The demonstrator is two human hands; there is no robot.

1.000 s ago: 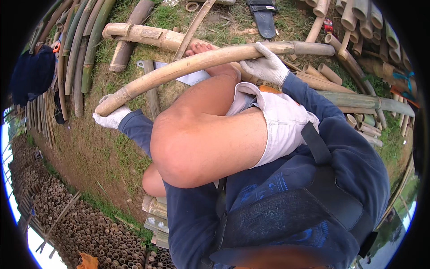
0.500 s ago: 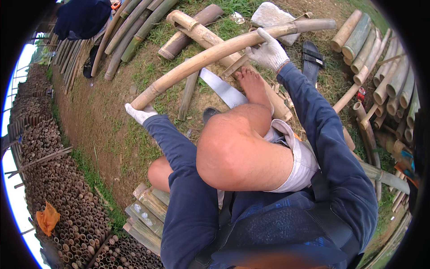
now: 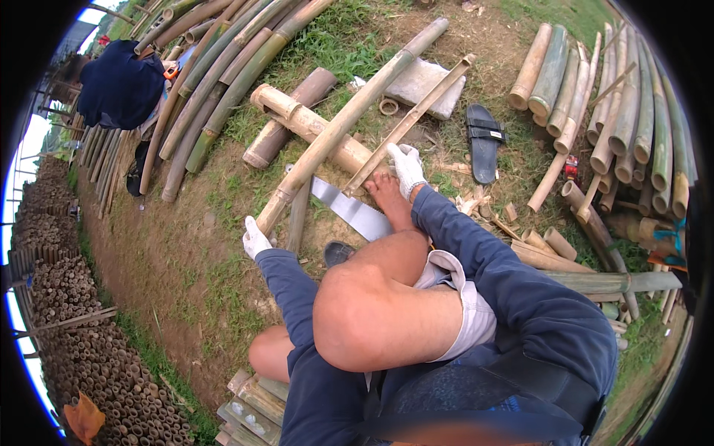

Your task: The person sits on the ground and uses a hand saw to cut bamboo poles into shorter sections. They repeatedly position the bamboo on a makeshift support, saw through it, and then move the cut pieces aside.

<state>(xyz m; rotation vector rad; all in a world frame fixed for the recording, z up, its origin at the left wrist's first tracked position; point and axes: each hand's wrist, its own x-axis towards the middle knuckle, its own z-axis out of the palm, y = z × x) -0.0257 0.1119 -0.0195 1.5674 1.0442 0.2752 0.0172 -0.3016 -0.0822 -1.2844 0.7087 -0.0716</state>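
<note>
the gloved left hand (image 3: 256,238) has its fingers curled around the near end of a long, slightly curved bamboo pole (image 3: 357,108). the pole slants up and away to the right, crossing over a thicker bamboo log (image 3: 349,152), its far end beyond a pale stone block (image 3: 439,97). the right hand (image 3: 406,165), gloved too, is off the pole, its bent fingers against the lower half of a split bamboo strip (image 3: 423,110); whether they pinch it, i cannot tell. the strip runs roughly alongside the pole, to its right, and crosses the log and the stone block in the view.

a handsaw (image 3: 357,212) lies on the ground just beside the person's bare foot (image 3: 390,197). a black sandal (image 3: 483,156) lies right of the stone block, and a small bamboo ring (image 3: 388,107) sits between pole and strip. at the far left, another person in a dark top (image 3: 123,82) bends beside more bamboo poles (image 3: 245,97).
</note>
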